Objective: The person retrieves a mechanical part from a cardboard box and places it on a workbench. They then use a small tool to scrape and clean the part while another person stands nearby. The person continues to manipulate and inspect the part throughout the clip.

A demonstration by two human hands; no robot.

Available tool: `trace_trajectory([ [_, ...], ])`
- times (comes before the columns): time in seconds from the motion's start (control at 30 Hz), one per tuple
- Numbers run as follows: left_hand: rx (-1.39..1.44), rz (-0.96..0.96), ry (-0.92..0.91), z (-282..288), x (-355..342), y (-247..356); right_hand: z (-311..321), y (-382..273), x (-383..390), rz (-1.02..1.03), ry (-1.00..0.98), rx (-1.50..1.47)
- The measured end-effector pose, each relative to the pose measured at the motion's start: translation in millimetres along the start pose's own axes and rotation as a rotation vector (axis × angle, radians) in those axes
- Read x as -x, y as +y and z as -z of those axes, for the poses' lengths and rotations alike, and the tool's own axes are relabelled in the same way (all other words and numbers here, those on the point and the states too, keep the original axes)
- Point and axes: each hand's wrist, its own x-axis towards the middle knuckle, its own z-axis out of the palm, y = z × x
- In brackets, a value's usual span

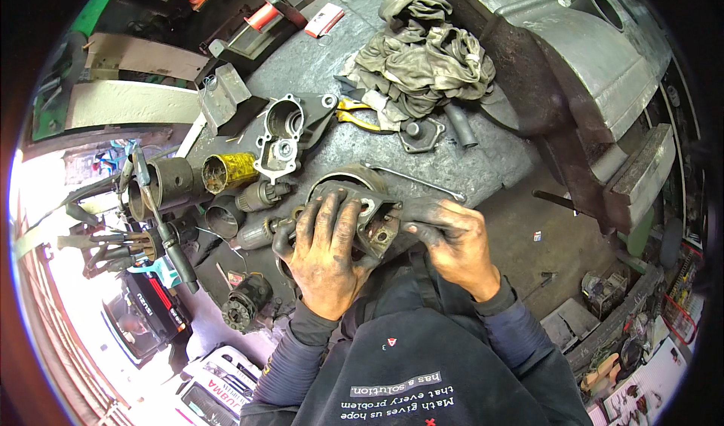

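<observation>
My left hand [324,264] lies over a greasy metal housing [373,230] with a round rim and bolt holes, its fingers wrapped on the top. My right hand [449,245] is at the housing's right corner, thumb and index finger closed together; what sits between them is too small to make out. Behind the housing lies a long thin steel tool [411,181]. Left of it are a cylindrical geared part [256,196], a yellow cylinder [230,171] and a pale-faced casting [283,132] with round openings. Both hands are blackened with grease.
A rag pile [418,56], yellow-handled pliers [358,121], a flanged part [418,136] and a pipe [460,124] lie on the metal bench [490,170]. A large metal casting [596,87] stands at right, a vise [256,30] at back, dark cylinders [170,185] at left, vehicles [143,313] below left.
</observation>
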Motion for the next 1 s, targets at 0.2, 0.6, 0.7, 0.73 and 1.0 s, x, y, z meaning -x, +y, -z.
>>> trace_trajectory([
  [0.2,-0.015,0.004,-0.002,1,-1,0,0,1,-1,0.007,0.031,-0.055],
  [0.6,-0.015,-0.020,0.038,2,-4,-1,7,-4,-7,0.049,-0.046,0.030],
  [0.7,0.007,-0.010,0.020,3,-5,-1,7,-4,-9,0.118,-0.074,0.122],
  [0.73,0.016,-0.003,0.021,4,-4,-1,8,-4,-9,0.086,-0.057,0.109],
  [1.0,0.019,0.005,0.032,2,-4,-2,10,-3,-5,0.071,-0.091,0.112],
])
